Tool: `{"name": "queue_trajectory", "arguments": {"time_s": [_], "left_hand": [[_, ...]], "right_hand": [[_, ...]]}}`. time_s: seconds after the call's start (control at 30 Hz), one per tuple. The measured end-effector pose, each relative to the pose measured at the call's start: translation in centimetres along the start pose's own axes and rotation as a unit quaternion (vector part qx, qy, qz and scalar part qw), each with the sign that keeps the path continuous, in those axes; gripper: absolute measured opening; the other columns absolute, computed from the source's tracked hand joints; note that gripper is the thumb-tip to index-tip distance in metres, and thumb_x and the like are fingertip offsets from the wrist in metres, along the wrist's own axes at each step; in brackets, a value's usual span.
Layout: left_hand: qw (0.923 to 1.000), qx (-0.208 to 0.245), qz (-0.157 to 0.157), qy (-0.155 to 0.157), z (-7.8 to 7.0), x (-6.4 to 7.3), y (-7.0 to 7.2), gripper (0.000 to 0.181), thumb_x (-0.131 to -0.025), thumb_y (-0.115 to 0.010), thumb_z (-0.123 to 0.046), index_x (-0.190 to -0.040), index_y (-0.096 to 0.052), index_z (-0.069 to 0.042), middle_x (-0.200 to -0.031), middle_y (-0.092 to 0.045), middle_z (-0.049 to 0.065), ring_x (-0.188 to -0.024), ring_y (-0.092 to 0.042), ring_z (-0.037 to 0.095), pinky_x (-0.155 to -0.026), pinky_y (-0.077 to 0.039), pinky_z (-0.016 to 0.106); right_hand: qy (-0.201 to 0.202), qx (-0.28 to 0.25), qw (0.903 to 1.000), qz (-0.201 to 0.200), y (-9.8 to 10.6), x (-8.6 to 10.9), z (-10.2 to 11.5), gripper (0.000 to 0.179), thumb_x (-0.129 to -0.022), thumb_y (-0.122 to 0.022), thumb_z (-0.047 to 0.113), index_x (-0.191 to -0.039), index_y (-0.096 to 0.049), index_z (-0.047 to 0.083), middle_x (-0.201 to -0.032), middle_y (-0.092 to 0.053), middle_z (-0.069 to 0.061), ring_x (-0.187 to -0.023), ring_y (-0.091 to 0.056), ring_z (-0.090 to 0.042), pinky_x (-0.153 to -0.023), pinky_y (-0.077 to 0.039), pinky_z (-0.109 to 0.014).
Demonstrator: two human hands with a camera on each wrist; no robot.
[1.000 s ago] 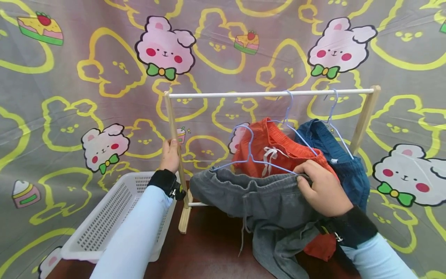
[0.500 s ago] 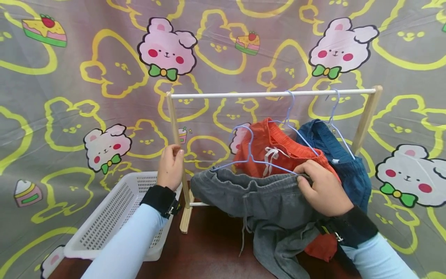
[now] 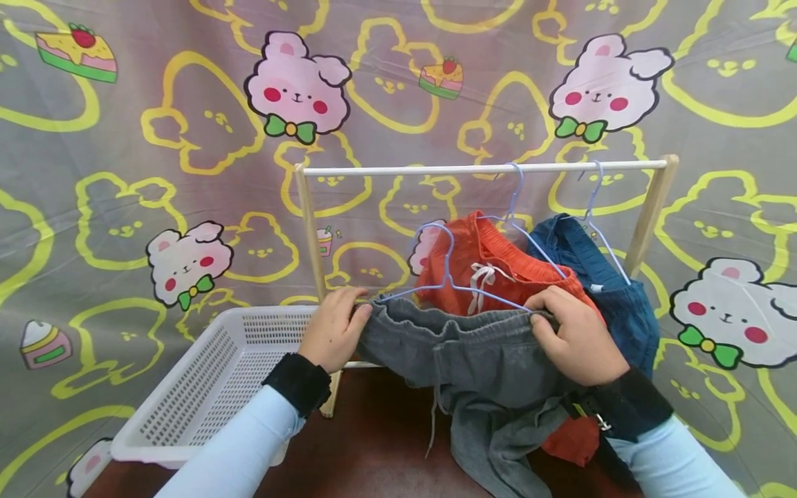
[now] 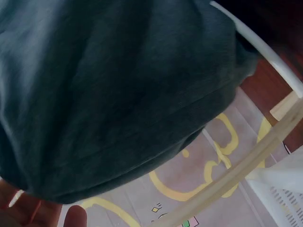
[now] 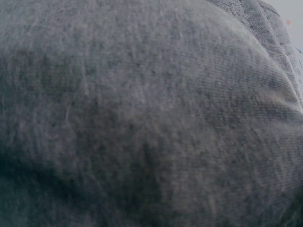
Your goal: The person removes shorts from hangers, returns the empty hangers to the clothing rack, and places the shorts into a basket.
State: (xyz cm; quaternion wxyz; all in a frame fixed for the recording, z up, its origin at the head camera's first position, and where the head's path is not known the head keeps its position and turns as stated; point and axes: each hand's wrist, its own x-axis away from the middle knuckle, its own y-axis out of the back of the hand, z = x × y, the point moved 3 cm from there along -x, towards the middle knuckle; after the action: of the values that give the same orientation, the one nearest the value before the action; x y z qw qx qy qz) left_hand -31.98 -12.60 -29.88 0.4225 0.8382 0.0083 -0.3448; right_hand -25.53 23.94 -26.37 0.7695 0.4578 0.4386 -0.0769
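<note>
Grey drawstring trousers hang by their waistband from a blue wire hanger, whose hook is off the rail. My right hand pinches the waistband at the hanger's right end. At the left end, my left hand holds the waistband corner between thumb and fingers. In the left wrist view, fingertips show at the edge of the dark grey cloth. Grey fabric fills the right wrist view, hiding the right fingers. Behind, orange shorts and blue bottoms hang on hangers.
A wooden clothes rack with a white rail stands behind the trousers. A white perforated basket sits left on the dark red-brown table. A patterned curtain covers the background.
My left hand has left the rack's left post and come right and down to the left end of the grey waistband. The right hand and trousers have hardly moved.
</note>
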Motion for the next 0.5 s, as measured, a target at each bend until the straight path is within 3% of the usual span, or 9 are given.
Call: {"name": "queue_trajectory", "arguments": {"time_s": [0.1,0.2,0.33,0.5], "left_hand": [[0.9997,-0.015,0.012,-0.011,-0.1,0.2,-0.7,0.039,-0.108,-0.045,-0.035,-0.132,-0.060,-0.007,-0.128,-0.062,0.010,-0.122,-0.056,0.030,-0.104,-0.043,0.049],[0.9995,-0.015,0.013,-0.024,-0.1,0.4,-1.1,0.030,-0.109,-0.045,-0.032,-0.112,-0.060,-0.007,-0.104,-0.062,0.008,-0.100,-0.060,0.027,-0.089,-0.048,0.045],[0.9988,-0.022,0.003,-0.043,-0.6,0.6,-1.4,0.027,-0.110,-0.044,-0.031,-0.092,-0.049,-0.012,-0.080,-0.045,0.001,-0.073,-0.048,0.020,-0.068,-0.042,0.036],[0.9972,-0.052,-0.008,-0.054,-1.6,0.9,-1.2,0.028,-0.109,-0.046,-0.033,-0.086,-0.045,-0.016,-0.072,-0.039,-0.002,-0.061,-0.041,0.015,-0.057,-0.037,0.031]], "right_hand": [[-0.002,-0.003,1.0000,0.001,-0.1,0.1,0.0,0.017,-0.087,-0.064,-0.001,-0.096,-0.065,0.014,-0.092,-0.061,0.004,-0.083,-0.053,-0.013,-0.071,-0.047,-0.039],[0.001,-0.005,1.0000,0.000,-0.2,0.2,0.0,0.018,-0.087,-0.064,-0.002,-0.097,-0.066,0.013,-0.093,-0.062,0.004,-0.084,-0.053,-0.013,-0.072,-0.048,-0.040],[0.018,-0.012,0.9998,-0.001,-0.4,0.2,0.1,0.021,-0.088,-0.064,-0.004,-0.100,-0.067,0.012,-0.095,-0.062,0.006,-0.087,-0.055,-0.011,-0.077,-0.046,-0.033],[0.032,-0.020,0.9993,0.004,-0.7,0.2,0.4,0.023,-0.088,-0.065,-0.006,-0.102,-0.068,0.012,-0.096,-0.061,0.007,-0.089,-0.055,-0.010,-0.079,-0.044,-0.028]]}}
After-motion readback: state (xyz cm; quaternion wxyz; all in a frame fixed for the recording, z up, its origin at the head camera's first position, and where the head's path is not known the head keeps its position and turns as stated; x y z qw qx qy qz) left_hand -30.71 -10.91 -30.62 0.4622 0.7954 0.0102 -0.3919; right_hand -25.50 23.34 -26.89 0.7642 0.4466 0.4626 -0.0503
